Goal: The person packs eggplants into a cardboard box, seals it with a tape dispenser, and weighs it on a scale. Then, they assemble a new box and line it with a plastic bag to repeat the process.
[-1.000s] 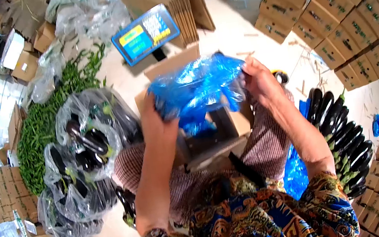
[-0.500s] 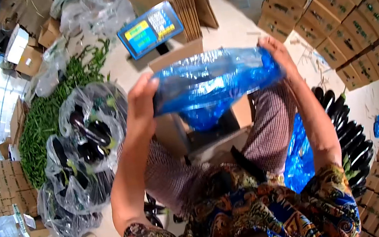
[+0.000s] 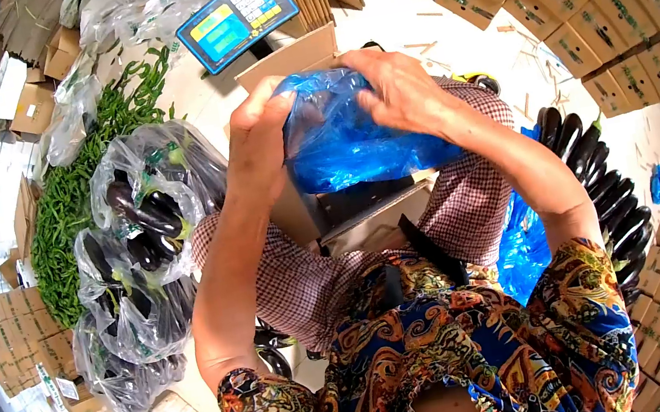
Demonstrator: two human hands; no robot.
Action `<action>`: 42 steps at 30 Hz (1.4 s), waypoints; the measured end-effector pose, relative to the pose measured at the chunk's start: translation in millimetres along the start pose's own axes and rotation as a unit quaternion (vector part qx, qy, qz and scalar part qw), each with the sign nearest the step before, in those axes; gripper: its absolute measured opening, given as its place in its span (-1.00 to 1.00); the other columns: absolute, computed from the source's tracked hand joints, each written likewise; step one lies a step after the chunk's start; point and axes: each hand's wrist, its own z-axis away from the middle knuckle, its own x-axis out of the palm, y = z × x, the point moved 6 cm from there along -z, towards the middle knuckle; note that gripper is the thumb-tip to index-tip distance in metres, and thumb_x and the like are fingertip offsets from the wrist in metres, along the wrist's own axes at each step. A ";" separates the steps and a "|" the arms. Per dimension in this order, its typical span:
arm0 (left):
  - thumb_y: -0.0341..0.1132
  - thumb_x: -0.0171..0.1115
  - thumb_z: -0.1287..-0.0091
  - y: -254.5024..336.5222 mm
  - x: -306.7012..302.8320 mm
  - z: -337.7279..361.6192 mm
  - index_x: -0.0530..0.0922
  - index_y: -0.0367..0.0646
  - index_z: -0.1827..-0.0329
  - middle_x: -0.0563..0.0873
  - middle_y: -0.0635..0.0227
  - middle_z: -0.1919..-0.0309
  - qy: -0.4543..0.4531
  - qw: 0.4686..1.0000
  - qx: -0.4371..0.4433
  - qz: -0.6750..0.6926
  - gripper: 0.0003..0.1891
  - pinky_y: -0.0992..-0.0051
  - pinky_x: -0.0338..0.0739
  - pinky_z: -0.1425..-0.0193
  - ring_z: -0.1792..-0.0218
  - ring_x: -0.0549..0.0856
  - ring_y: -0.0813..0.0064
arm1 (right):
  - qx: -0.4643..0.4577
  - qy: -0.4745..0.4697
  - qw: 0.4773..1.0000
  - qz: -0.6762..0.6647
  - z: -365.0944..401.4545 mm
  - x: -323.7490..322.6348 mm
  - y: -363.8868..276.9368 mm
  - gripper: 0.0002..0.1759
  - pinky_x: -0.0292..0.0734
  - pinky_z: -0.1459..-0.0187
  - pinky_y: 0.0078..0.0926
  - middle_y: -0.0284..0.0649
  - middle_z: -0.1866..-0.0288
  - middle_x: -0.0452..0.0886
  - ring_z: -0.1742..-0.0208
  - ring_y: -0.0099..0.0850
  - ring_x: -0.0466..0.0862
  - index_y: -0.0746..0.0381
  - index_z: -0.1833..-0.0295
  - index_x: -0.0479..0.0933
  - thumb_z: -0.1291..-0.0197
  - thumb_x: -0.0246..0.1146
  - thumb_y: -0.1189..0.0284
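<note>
Between my knees stands an open cardboard box (image 3: 383, 213), with a blue plastic bag (image 3: 379, 159) held bunched above it. My left hand (image 3: 260, 135) is closed on the bag's left edge, thumb on top. At the far right side of the bag, my right hand (image 3: 403, 95) bends its fingers over the film; the fingertips are partly hidden by the plastic. The bag hangs loose and crumpled, and I see nothing inside it. Parts of the box's inside, dark in shade, show below the bag.
A scale display (image 3: 236, 21) stands beyond the box. Leftward lie clear bags of eggplants (image 3: 146, 213) and a heap of green peppers (image 3: 63, 239). On the right are loose eggplants (image 3: 603, 188), more blue plastic (image 3: 523, 253) and stacked cartons (image 3: 594, 17).
The bag was stretched wide between both hands; now it is bunched narrower and lower. My right hand has moved left, toward my left hand. The view has shifted slightly.
</note>
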 end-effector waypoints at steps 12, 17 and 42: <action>-0.36 0.08 -0.41 -14.1 -54.8 9.4 0.59 -0.28 0.15 0.57 0.52 0.43 -0.038 0.949 -0.002 -0.314 -0.83 0.64 0.39 0.28 0.41 0.47 0.69 | 0.352 0.160 0.737 -0.554 6.9 -21.9 176.6 -0.70 0.54 0.19 -0.55 -0.23 0.18 0.60 0.32 -0.46 0.54 0.34 -0.05 0.53 -0.30 -0.04 0.65; -0.33 0.07 -0.36 -17.2 -95.5 1.3 0.58 -0.33 0.06 0.66 0.42 0.30 -0.045 0.928 -0.080 -0.361 -0.75 0.60 0.46 0.13 0.27 0.56 0.63 | 0.399 0.231 0.665 -0.587 10.8 -27.3 199.8 -0.71 0.61 0.30 -0.58 -0.14 0.21 0.59 0.40 -0.49 0.54 0.40 -0.03 0.52 -0.33 -0.06 0.64; -0.21 0.10 -0.31 -257.1 -310.7 -97.8 0.62 -0.32 0.25 0.61 0.11 0.52 0.112 0.916 -0.127 -0.363 -0.70 0.33 0.45 0.25 0.43 0.57 0.36 | 0.251 -0.214 0.937 -0.117 -64.8 104.0 287.7 -0.63 0.53 0.06 -0.52 -0.07 0.10 0.67 0.13 -0.40 0.62 0.42 0.03 0.61 -0.31 0.07 0.34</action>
